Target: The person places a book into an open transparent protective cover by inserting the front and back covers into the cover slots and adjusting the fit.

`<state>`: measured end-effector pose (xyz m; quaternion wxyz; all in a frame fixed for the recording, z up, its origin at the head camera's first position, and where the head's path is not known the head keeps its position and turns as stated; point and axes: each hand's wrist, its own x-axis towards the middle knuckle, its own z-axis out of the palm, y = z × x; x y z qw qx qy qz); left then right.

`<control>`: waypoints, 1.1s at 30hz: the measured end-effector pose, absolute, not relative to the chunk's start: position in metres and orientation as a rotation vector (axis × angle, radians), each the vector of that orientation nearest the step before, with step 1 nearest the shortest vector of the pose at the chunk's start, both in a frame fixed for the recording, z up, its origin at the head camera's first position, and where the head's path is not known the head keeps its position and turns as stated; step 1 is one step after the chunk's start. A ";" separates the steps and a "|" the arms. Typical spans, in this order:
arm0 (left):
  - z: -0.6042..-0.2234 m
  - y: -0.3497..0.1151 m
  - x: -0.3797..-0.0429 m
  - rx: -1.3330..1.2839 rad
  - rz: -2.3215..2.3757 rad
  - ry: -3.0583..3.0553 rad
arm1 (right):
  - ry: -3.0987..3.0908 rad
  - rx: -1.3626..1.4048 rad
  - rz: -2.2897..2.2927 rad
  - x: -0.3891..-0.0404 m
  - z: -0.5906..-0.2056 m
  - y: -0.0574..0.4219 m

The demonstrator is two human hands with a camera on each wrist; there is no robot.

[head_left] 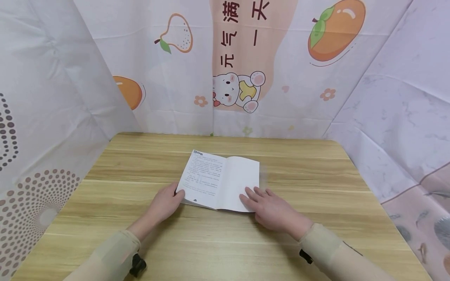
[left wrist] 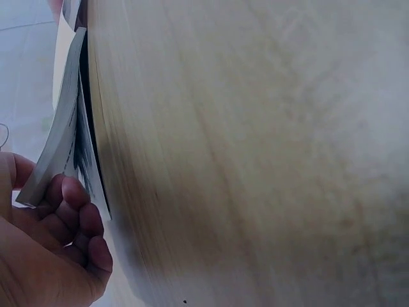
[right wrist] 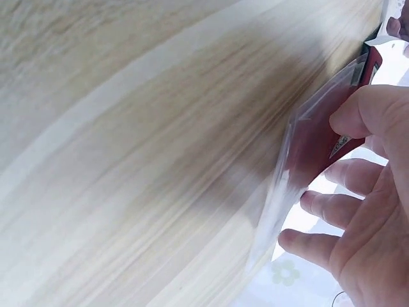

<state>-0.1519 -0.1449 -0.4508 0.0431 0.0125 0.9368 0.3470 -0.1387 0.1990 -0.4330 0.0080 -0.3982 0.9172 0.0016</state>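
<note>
An open book point(head_left: 204, 175) lies at the middle of the table, with print on its left page and a plain white right page point(head_left: 239, 179). My left hand point(head_left: 163, 205) grips the lower left edge, thumb on top; in the left wrist view its curled fingers point(left wrist: 73, 192) are under a thick stack of pages point(left wrist: 61, 128). On the other side, my right hand point(head_left: 274, 210) holds the lower right part, fingers spread over the white page. The right wrist view shows its thumb point(right wrist: 358, 118) against a dark red cover point(right wrist: 319, 141) with a clear plastic jacket point(right wrist: 271, 198).
The wood-grain table point(head_left: 218, 246) extends around the book on every side. Behind it hangs a white curtain point(head_left: 175, 78) printed with fruit and a cartoon animal. More patterned cloth point(head_left: 42, 97) closes in the left side, and pale cloth point(head_left: 397, 109) the right.
</note>
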 end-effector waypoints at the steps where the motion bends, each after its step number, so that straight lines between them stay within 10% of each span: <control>1: -0.450 -0.145 -0.151 0.037 1.056 2.852 | 2.866 -1.239 -0.010 -0.139 -0.434 0.200; 33: -0.448 -0.146 -0.135 0.126 0.725 2.851 | 2.765 -1.252 -0.050 -0.151 -0.441 0.213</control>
